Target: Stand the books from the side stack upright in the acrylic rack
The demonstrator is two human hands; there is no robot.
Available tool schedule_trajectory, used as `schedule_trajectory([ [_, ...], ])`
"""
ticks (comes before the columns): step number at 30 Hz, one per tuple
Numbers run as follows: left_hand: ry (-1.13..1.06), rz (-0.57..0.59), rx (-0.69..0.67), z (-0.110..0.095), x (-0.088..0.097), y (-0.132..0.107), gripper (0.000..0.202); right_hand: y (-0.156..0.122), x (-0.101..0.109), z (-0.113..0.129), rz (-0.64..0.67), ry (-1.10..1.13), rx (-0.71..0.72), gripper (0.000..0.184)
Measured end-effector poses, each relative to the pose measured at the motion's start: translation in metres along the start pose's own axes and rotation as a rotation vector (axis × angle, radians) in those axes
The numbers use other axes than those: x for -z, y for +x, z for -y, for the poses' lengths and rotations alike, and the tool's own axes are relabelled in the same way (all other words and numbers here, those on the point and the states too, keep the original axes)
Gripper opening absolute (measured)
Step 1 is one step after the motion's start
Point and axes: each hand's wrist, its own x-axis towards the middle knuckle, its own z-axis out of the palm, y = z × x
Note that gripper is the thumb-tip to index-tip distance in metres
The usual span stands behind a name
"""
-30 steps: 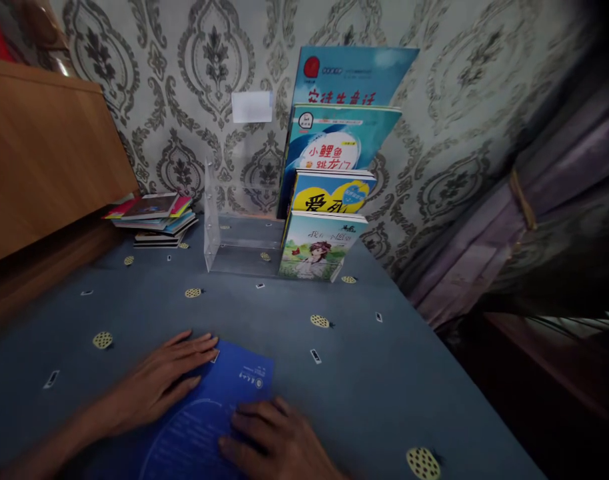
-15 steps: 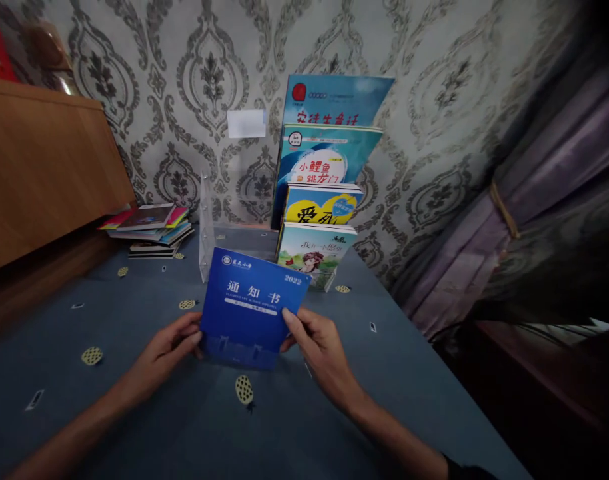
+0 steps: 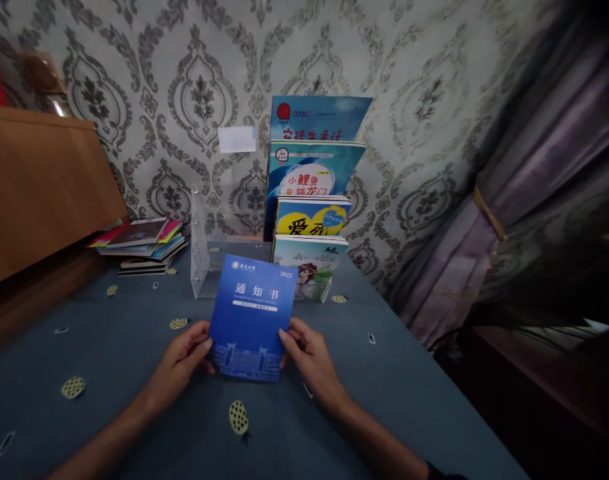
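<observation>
A blue booklet (image 3: 252,320) with white lettering and "2022" on its cover is held up over the table, cover towards me. My left hand (image 3: 187,350) pinches its lower left edge. On the opposite edge my right hand (image 3: 307,350) grips with the thumb on the cover and the fingers behind. Just beyond stands a clear tiered rack (image 3: 198,260), partly hidden by the booklet. Its right side carries several upright books, among them a teal book (image 3: 329,167), a yellow and blue book (image 3: 312,217) and a pale green book (image 3: 317,257) in front.
A pile of books (image 3: 142,243) lies at the back left beside a wooden cabinet (image 3: 49,193). The dark blue patterned tablecloth (image 3: 149,320) reaches to the papered wall, which bears a white label (image 3: 237,140). A purple curtain (image 3: 464,260) hangs on the right.
The booklet has straightened from its tilt and come slightly lower in view. Both hands remain on it, the left gripping its edge more closely. The camera view has shifted a little.
</observation>
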Motion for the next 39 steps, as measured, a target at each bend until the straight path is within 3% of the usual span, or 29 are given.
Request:
schedule_trajectory([
  [4, -0.026, -0.004, 0.038, 0.011, -0.004, 0.005, 0.046, -0.001, 0.003, -0.012, 0.033, 0.029, -0.028, 0.047],
  [8, 0.042, -0.012, -0.004, 0.016, -0.005, 0.019, 0.041, 0.003, 0.009, -0.006, 0.002, -0.016, 0.039, 0.042],
  [11, 0.175, -0.049, -0.141, 0.006, -0.009, 0.036, 0.037, 0.010, 0.019, 0.011, -0.062, -0.134, 0.152, 0.035],
  [17, 0.483, -0.107, -0.496, -0.038, -0.033, 0.093, 0.027, 0.048, 0.063, 0.052, -0.262, -0.454, 0.404, 0.028],
  [22, 0.622, -0.250, -0.683, -0.055, -0.053, 0.136, 0.019, 0.077, 0.089, 0.061, -0.337, -0.468, 0.506, 0.026],
  [30, 0.707, -0.280, -0.694, -0.034, -0.066, 0.153, 0.014, 0.082, 0.105, 0.040, -0.347, -0.572, 0.443, 0.024],
  [39, 0.827, -0.249, -0.603, -0.022, -0.066, 0.155, 0.016, 0.084, 0.120, 0.045, -0.287, -0.879, 0.341, 0.013],
])
